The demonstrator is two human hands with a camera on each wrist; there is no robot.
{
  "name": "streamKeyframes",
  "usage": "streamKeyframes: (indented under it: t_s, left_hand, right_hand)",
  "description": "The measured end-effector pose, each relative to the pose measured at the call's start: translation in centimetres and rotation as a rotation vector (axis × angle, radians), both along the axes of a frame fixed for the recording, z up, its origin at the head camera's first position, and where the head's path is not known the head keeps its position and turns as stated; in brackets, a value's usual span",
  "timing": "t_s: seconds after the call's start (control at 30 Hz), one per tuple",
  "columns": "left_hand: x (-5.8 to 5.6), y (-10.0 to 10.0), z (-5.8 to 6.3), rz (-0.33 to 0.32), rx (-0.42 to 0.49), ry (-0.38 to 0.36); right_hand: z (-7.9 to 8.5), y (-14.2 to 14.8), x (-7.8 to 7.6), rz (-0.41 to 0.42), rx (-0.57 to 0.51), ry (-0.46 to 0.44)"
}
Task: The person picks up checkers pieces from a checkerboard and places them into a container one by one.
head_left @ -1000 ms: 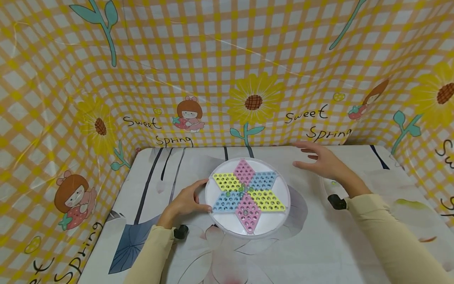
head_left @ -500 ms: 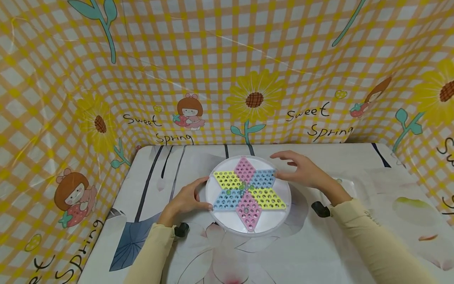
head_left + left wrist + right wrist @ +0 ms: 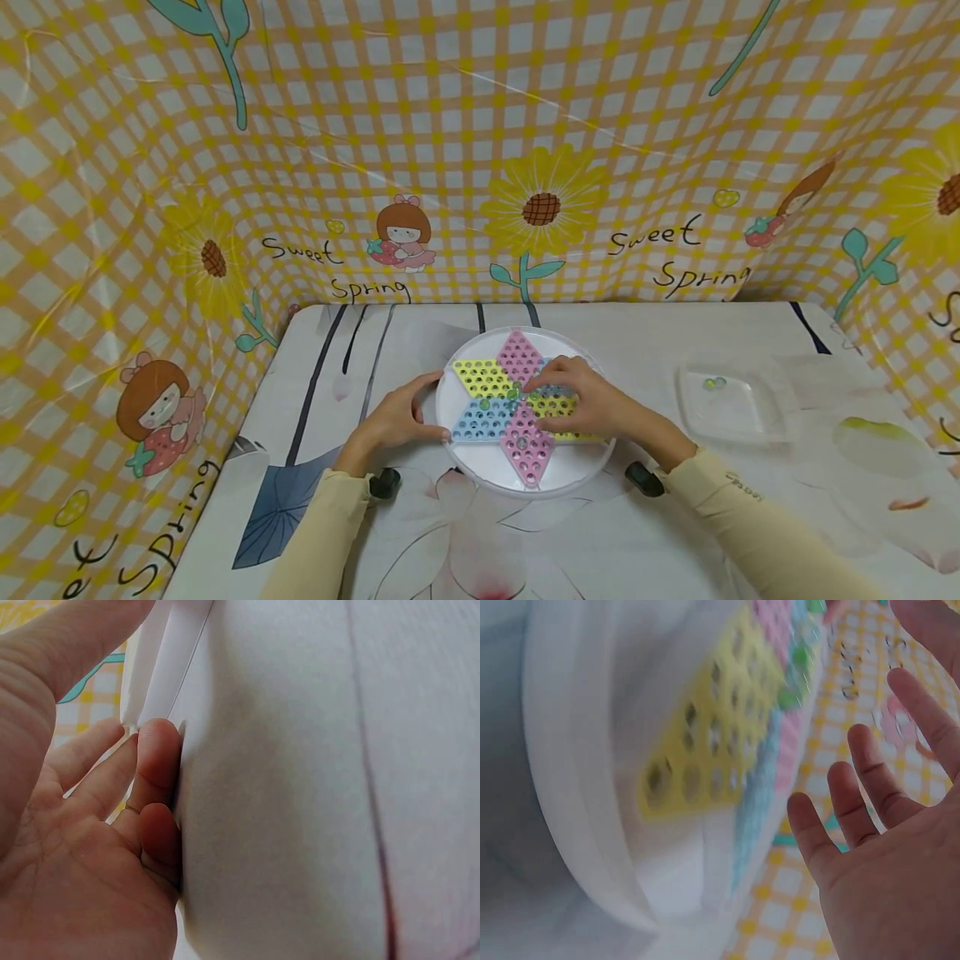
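A round white Chinese checkers board (image 3: 480,468) with a pink, yellow and blue star of holes lies on the table. Several green glass marbles (image 3: 516,392) sit around its centre, and a clear one (image 3: 522,443) sits in the near pink point. My left hand (image 3: 393,417) rests at the board's left rim, thumb and fingertips spread along it; its fingertips (image 3: 157,754) meet the rim in the left wrist view. Above the star's right half is my right hand (image 3: 592,404), thumb and forefinger apart. Its fingers (image 3: 881,784) are spread in the right wrist view, with no marble visible between them.
A clear plastic tray (image 3: 738,417) with a few marbles (image 3: 714,383) stands right of the board. Yellow checked cloth (image 3: 450,125) walls the back and sides. A patterned white cloth (image 3: 622,533) covers the table.
My right hand has moved left and nearer, from beyond the board's right side to over the star. The tray has come into full view. My left hand stays at the rim.
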State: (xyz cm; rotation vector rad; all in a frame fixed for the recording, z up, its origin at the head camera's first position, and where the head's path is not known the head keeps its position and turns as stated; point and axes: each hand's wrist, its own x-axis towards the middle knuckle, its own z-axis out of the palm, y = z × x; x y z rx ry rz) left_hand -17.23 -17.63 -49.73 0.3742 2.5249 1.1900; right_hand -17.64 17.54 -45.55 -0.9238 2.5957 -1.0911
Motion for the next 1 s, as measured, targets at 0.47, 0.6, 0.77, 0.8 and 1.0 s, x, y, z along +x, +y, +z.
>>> streamKeyframes:
  t_s: [0.47, 0.6, 0.77, 0.8, 1.0]
  left_hand:
    - [-0.1, 0.1, 0.1, 0.005, -0.002, -0.008]
    - [-0.2, 0.0, -0.1, 0.005, -0.002, -0.008]
    - [-0.2, 0.1, 0.0, 0.005, -0.016, -0.005]
    - [-0.2, 0.1, 0.0, 0.005, -0.018, -0.006]
    - [-0.2, 0.1, -0.1, 0.005, -0.018, -0.006]
  right_hand:
    - [-2.5, -2.3, 2.2, 0.062, 0.052, 0.012]
    - [-2.8, -2.6, 2.4, 0.053, 0.094, -0.009]
    - [-2.9, -2.6, 2.4, 0.036, 0.107, -0.017]
    - [-3.0, -2.6, 2.4, 0.036, 0.105, -0.018]
    - [-3.0, -2.5, 2.4, 0.025, 0.095, -0.028]
